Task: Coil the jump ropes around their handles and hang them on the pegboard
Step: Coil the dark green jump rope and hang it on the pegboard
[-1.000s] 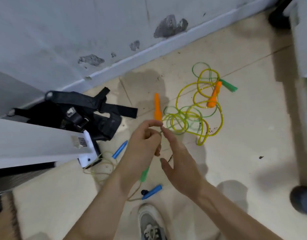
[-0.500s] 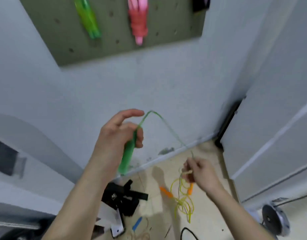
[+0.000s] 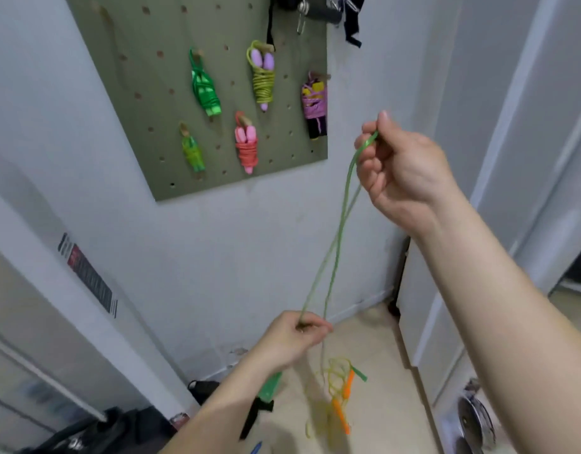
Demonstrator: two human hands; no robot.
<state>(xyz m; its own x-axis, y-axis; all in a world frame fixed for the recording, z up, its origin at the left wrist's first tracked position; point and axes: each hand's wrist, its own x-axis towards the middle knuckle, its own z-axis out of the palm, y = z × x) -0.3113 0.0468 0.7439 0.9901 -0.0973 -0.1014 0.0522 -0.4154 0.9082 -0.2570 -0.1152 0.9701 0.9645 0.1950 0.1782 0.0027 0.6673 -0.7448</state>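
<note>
My right hand [image 3: 401,168] is raised high and pinches a loop of a thin green jump rope [image 3: 335,244]. Two strands run down from it to my left hand [image 3: 290,342], which grips them low in the middle, with a green handle [image 3: 270,386] sticking out below my wrist. One strand continues down to the floor, where its second green handle [image 3: 358,374] lies on a tangle with a yellow rope with orange handles [image 3: 340,399]. The olive pegboard [image 3: 132,103] on the wall carries several coiled ropes on its pegs.
A black strap bundle [image 3: 210,389] and a blue handle [image 3: 255,448] lie on the floor by the wall. White cabinet doors stand to the right, with a metal round object [image 3: 475,421] at their foot. A pale ledge with a sticker [image 3: 88,276] runs along the left.
My view swung from the floor up to the pegboard. My right hand rose high, drawing out a green loop, while my left hand dropped low with the green handle.
</note>
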